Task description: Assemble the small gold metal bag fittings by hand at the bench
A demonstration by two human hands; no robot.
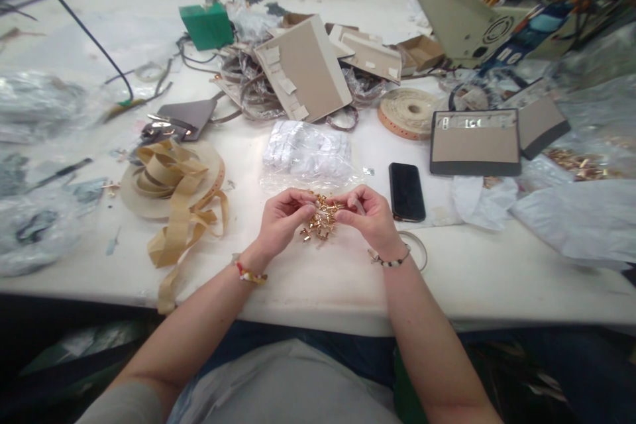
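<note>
A small heap of gold-coloured metal fittings (320, 228) lies on the white table between my two hands. My left hand (287, 217), at the left of the heap, has its thumb and fingers pinched together; whatever it grips is too small to name. From the right, my right hand (368, 212) is closed with thumb against forefinger, and a pale narrow strip (358, 207) shows at its fingers. What its fingertips hold among the fittings cannot be made out. Just beyond the hands sits a clear plastic bag (308, 152) with white contents.
A black phone (406, 192) lies right of my hands, near a grey-beige panel piece (474, 142). Left is a roll with loose tan tape (171, 175). Behind stand piled beige panels (305, 73), a tape roll (408, 111), a green block (206, 25) and a beige machine (462, 20).
</note>
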